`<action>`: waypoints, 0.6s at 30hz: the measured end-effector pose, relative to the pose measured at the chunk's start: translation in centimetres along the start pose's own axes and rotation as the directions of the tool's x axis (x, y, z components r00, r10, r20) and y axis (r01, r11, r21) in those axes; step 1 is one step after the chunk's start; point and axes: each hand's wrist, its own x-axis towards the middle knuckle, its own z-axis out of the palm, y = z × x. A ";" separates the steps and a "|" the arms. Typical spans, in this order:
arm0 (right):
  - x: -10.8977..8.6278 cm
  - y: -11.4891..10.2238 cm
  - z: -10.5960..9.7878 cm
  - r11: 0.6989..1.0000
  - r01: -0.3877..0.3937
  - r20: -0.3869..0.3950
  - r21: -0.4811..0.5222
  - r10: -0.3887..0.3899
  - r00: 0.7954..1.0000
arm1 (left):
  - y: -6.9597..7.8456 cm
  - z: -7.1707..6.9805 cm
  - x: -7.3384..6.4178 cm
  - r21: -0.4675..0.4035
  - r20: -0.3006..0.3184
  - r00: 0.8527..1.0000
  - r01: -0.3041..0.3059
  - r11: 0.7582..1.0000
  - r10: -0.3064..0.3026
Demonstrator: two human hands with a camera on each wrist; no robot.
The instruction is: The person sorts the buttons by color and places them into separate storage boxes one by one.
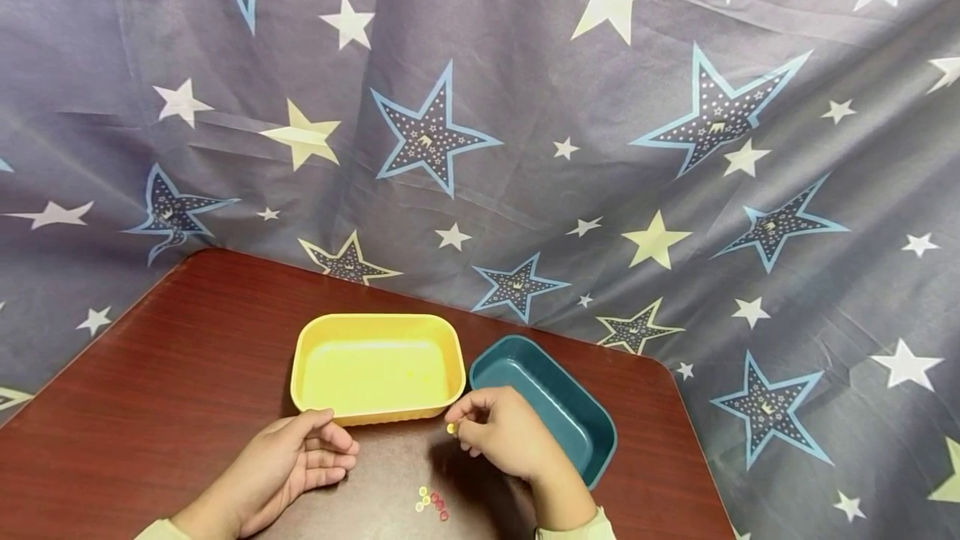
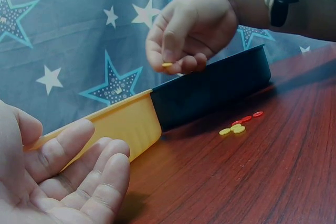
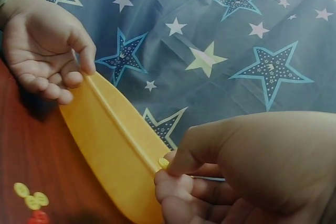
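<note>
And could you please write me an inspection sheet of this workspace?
Surface: reddish-brown table, wood-grained.
Job's things: yellow bin and teal bin, side by side; loose yellow discs and red discs grouped in front.
Clutter: nothing seen.
Left hand: fingers relaxed, at the yellow bin's near rim; contact unclear.
Right hand: pinches a single yellow disc near the yellow bin's corner.
Cables: nothing seen.
Surroundings: star-print cloth behind the table.

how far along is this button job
Apparently done: faint yellow specks in the yellow bin may be buttons already placed. In hand: the right hand pinches a yellow button. Seemingly left: loose yellow buttons and red buttons on the table.
</note>
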 end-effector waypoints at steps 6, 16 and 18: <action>1.4 -1.4 -1.7 1.000 0.009 0.020 -0.015 -0.008 1.000 | 0.0 0.0 0.0 0.005 -0.006 1.000 -0.002 1.000 0.002; 4.2 -3.2 -3.9 0.998 -0.021 0.067 -0.060 0.025 0.997 | 0.1 0.2 -0.1 0.009 -0.005 1.000 -0.003 1.000 0.003; 4.9 -3.4 -4.2 0.998 -0.029 0.075 -0.062 0.034 0.997 | 0.1 0.1 -0.1 0.008 -0.006 1.000 -0.005 1.000 0.006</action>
